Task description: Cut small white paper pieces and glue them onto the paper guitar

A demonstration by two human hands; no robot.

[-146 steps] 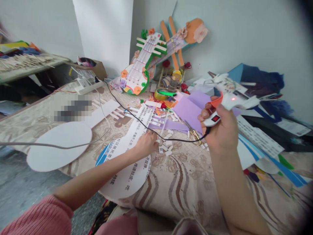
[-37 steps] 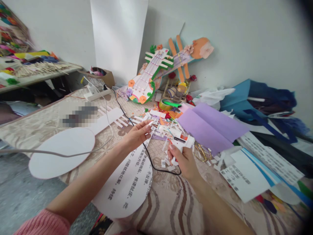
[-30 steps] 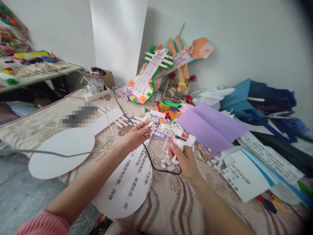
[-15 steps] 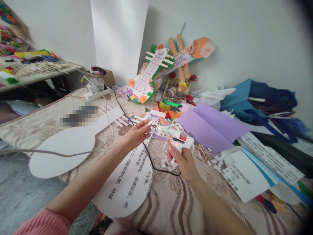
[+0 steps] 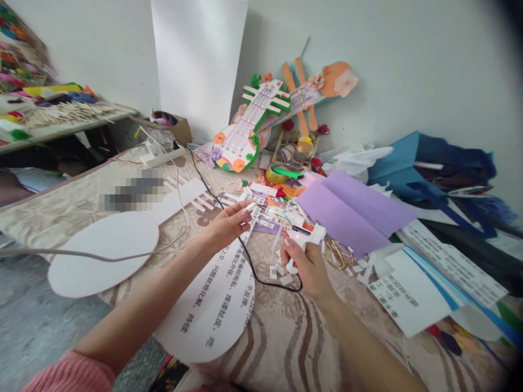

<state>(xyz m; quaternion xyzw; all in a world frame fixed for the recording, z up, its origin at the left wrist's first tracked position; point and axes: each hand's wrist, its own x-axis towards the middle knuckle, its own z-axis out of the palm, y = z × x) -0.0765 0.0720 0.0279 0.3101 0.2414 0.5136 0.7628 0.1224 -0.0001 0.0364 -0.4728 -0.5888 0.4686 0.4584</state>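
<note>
Wrapped round the handle of a white glue gun (image 5: 307,236) is my right hand (image 5: 307,267); a small orange light glows on the gun's side. The nozzle points left, at the small white strip (image 5: 251,207) pinched in the fingertips of my left hand (image 5: 229,222). Whether nozzle and strip touch I cannot tell. Under my left forearm lies a white lute-shaped cutout (image 5: 216,305) printed with black characters. A black cord (image 5: 261,280) loops over this cutout to below my right hand.
A blank white lute-shaped cutout (image 5: 106,253) lies at left. Paper scraps (image 5: 265,189) and folded purple paper (image 5: 355,212) cover the middle. Decorated paper lutes (image 5: 241,136) lean on the wall. A power strip (image 5: 163,157), gold-handled scissors (image 5: 339,255) and printed sheets (image 5: 412,299) lie around.
My right hand and the glue gun have shifted slightly right, and the nozzle has drawn back a little from the strip. My left hand has hardly moved.
</note>
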